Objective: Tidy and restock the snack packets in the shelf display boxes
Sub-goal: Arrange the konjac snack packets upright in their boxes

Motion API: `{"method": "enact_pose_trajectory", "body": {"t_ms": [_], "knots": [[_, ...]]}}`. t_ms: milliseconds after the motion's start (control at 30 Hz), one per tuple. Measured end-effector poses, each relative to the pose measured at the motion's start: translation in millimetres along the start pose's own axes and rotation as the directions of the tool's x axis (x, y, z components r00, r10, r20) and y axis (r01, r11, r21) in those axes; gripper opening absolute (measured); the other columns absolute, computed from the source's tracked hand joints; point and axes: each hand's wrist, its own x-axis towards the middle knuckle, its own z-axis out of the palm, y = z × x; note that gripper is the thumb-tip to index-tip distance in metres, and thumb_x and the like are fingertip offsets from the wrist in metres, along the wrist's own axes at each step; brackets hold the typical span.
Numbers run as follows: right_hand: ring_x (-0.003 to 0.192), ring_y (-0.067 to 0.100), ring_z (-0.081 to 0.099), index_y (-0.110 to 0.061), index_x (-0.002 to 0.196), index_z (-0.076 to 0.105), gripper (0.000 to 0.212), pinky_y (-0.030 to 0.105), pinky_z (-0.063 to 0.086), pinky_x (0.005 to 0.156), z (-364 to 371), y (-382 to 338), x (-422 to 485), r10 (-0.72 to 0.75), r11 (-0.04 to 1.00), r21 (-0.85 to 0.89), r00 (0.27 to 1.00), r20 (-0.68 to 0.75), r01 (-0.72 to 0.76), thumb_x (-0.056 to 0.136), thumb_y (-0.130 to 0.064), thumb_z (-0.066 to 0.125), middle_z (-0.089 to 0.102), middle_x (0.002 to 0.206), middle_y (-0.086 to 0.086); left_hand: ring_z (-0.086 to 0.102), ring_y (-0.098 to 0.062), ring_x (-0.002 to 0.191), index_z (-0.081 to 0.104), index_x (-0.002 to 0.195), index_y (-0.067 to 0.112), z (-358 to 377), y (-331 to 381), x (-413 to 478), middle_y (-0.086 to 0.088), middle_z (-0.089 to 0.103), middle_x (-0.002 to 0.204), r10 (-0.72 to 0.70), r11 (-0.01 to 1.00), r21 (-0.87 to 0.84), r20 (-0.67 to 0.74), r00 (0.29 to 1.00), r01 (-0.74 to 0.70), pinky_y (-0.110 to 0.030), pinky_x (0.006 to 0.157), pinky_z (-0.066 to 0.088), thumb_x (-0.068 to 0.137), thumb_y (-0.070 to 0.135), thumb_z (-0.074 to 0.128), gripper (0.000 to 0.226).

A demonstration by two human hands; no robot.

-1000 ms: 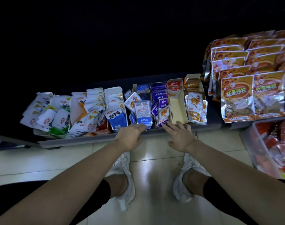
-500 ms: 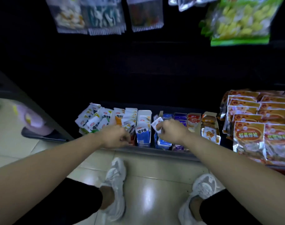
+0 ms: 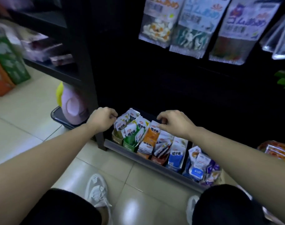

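Right hand point(image 3: 175, 124) pinches the orange packet point(image 3: 153, 135) right of the green box point(image 3: 129, 143); left hand point(image 3: 102, 120) curls left of it, grip unclear. Best to square the leaning packets point(image 3: 130, 120) upright gently.

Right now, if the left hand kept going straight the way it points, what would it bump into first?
The left hand would most likely meet the white-and-green snack packets standing in the leftmost display box; its curled fingers look almost against them, though depth is unclear.
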Motion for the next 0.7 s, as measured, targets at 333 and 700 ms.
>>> {"method": "enact_pose_trajectory", "body": {"t_ms": [333,700], "knots": [[0.132,0.025,0.046,-0.017,0.15,0.038,0.057,0.035,0.039,0.108,109,-6,125,-0.117,0.993,0.011,0.985,0.13,0.117,0.1,-0.036,0.057,0.043,0.152,0.007,0.061,-0.034,0.116,0.054,0.139,0.018,85,-31,43,-0.009,0.059,0.134,0.101,0.995,0.017,0.062,0.993,-0.102,-0.046,0.09,0.053,0.099,0.02,0.056,0.04],[0.113,0.018,0.049,-0.03,0.121,0.062,0.066,0.036,0.024,0.095,211,44,117,-0.393,0.916,-0.014,0.904,0.168,0.401,0.086,-0.073,0.025,0.059,0.114,-0.005,0.055,-0.038,0.123,0.039,0.151,0.012,144,-50,76,-0.02,0.058,0.137,-0.05,0.999,0.0,-0.118,0.992,0.05,-0.046,0.094,0.05,0.104,0.021,0.05,0.049]]}}
